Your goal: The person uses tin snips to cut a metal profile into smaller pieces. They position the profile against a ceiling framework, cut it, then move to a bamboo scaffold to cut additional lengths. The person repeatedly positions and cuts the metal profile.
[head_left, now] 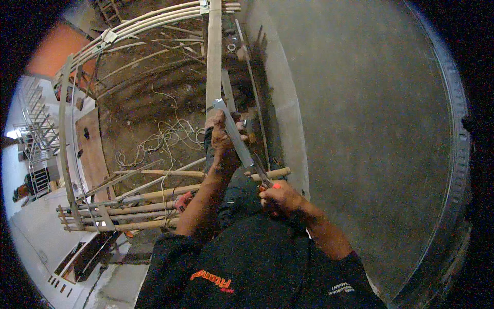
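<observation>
At the far left, bamboo poles (pixel 128 210) lie lashed in a scaffold frame, with loose cord (pixel 164 139) strewn on the dirt beyond them. The left hand (pixel 220 138) is closed around the upper part of a flat metal bar (pixel 234 135), just beside an upright plank (pixel 213 56). The bar's long axis runs diagonally, its free end pointing far and left, its near end slanting down and right. There the right hand (pixel 280 198) is shut on a red-handled tool (pixel 270 186) that meets the bar's lower end. The left hand lies nearer the bar's middle; the right sits at its end. A grey concrete wall (pixel 370 129) fills the right.
</observation>
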A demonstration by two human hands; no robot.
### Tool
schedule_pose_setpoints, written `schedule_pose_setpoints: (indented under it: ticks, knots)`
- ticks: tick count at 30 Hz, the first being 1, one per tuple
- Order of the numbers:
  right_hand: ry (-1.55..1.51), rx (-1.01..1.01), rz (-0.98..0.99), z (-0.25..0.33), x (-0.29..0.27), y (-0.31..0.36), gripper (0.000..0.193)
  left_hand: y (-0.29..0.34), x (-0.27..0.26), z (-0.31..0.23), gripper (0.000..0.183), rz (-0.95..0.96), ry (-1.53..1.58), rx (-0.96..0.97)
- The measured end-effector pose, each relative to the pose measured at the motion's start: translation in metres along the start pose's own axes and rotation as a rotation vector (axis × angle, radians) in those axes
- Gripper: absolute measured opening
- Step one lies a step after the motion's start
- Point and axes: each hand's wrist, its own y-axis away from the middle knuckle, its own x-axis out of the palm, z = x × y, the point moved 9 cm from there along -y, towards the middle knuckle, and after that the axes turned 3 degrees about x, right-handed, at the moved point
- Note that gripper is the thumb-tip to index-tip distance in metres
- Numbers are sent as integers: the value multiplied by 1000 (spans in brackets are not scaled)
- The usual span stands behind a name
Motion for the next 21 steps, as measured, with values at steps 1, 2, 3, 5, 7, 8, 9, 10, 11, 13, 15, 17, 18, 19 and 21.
schedule_pose_setpoints:
  ticks: [1,2,3,5,7,8,9,10,11,13,15,17,18,19,21]
  knots:
    - [-64,-101,57,10,4,3,23,-2,-4,0,50,-84,-37,26]
    - [3,-49,19,8,-1,2,22,-4,-5,3,50,-135,-73,18]
    - [75,-70,25,13,-3,3,22,-6,-8,5,49,-172,-65,-8]
    - [-1,-10,118,14,-2,14,22,-13,-12,6,48,-169,-17,-54]
    - [-275,192,283,1,7,41,21,-33,-23,-31,48,-140,145,56]
    - [-227,219,265,-1,6,47,20,-36,-37,-46,50,-232,157,143]
    - [-79,51,182,14,-3,47,20,-41,-40,-62,51,-215,94,214]
    - [108,-52,67,24,-10,48,21,-44,-41,-62,51,-213,143,202]
    - [288,-154,-54,35,-14,50,21,-44,-46,-63,52,-271,140,211]
    - [428,-175,-130,46,-11,42,28,-42,-43,-53,52,-315,74,165]
    - [481,-117,-202,50,-12,34,30,-36,-35,-41,52,-323,56,137]
    - [562,-104,-219,55,-9,29,31,-30,-26,-32,51,-275,78,120]
    - [604,-113,-223,59,-7,28,31,-26,-24,-27,50,-278,74,76]
    - [584,-119,-214,61,-7,26,31,-24,-23,-24,51,-277,44,73]
    - [545,-125,-190,63,-5,24,30,-20,-28,-19,51,-335,-23,69]
